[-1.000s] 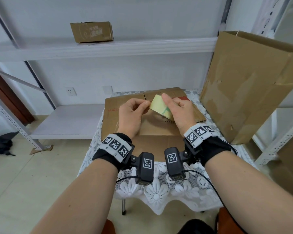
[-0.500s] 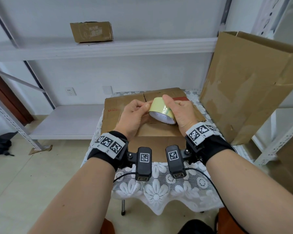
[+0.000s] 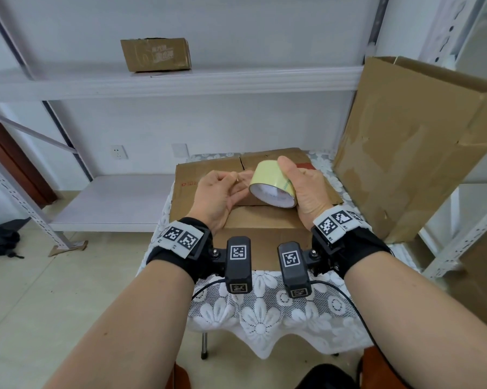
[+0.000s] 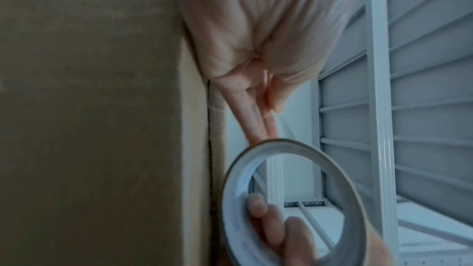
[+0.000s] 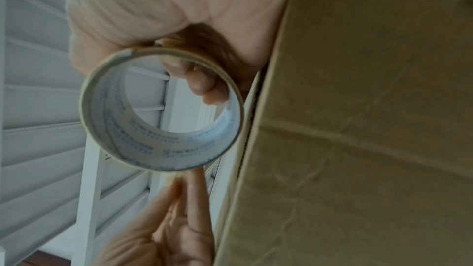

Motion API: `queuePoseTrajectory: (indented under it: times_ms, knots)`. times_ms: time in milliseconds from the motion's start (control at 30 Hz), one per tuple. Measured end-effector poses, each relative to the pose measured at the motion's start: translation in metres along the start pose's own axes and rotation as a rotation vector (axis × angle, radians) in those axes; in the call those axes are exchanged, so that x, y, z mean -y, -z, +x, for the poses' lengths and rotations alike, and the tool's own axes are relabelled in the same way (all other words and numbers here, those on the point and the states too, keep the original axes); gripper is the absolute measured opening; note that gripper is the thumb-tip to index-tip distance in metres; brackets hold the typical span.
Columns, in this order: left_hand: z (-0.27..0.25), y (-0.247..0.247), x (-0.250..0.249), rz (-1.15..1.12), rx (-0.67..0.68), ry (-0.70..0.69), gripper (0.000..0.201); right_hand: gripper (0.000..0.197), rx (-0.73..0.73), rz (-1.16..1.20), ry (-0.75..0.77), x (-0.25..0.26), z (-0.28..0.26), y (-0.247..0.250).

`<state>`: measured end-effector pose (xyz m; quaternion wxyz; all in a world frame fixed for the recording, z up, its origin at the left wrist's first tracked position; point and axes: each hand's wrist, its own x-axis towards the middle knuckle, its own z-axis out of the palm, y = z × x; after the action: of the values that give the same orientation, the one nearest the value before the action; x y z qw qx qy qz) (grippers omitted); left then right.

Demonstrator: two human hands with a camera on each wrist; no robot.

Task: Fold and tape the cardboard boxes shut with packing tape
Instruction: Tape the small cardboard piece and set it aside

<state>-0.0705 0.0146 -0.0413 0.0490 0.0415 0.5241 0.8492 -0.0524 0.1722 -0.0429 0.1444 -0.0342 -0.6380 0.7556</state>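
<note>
The right hand grips a pale yellow roll of packing tape, thumb on the outer band and fingers curled through the white printed core. The roll is held in the air just above a flat brown cardboard box, its open side turned toward the person. The left hand is level with the roll on its left; its thumb and forefinger are pressed together at the roll's edge, fingertips touching the rim, though the blur does not show whether they pinch a loose tape end. The flat box lies on a tabletop covered with a white lace floral cloth. A tall open brown cardboard box stands at the right, leaning toward the white metal shelving. A small brown cardboard carton sits on the upper shelf. Both wrists carry black bands with square black-and-white markers.
</note>
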Motion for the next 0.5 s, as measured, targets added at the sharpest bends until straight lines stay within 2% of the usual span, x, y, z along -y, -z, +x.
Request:
queuePoseTrajectory:
  times_ms: [100,133,300,333,433,500]
  knots:
    - [0.0,0.0,-0.001,0.002,-0.046,-0.034,0.007,0.092,-0.004,0.021,0.031,0.002,-0.002,0.0]
    - [0.0,0.0,-0.001,-0.01,-0.058,-0.037,0.006,0.093,0.005,0.018,0.04,0.002,-0.002,0.0]
    - [0.001,0.0,0.001,-0.051,-0.123,-0.094,0.005,0.024,0.046,-0.182,0.091,0.005,-0.008,-0.003]
    - [0.001,0.0,0.001,-0.059,-0.133,-0.107,0.005,0.019,0.063,-0.244,0.1,0.005,-0.009,-0.003]
    - [0.0,0.0,0.0,-0.08,-0.167,-0.147,0.005,0.032,0.105,-0.381,0.138,0.004,-0.011,-0.003]
    - [0.002,0.0,0.002,-0.059,-0.22,-0.176,0.007,0.034,0.101,-0.449,0.199,0.002,-0.012,-0.003]
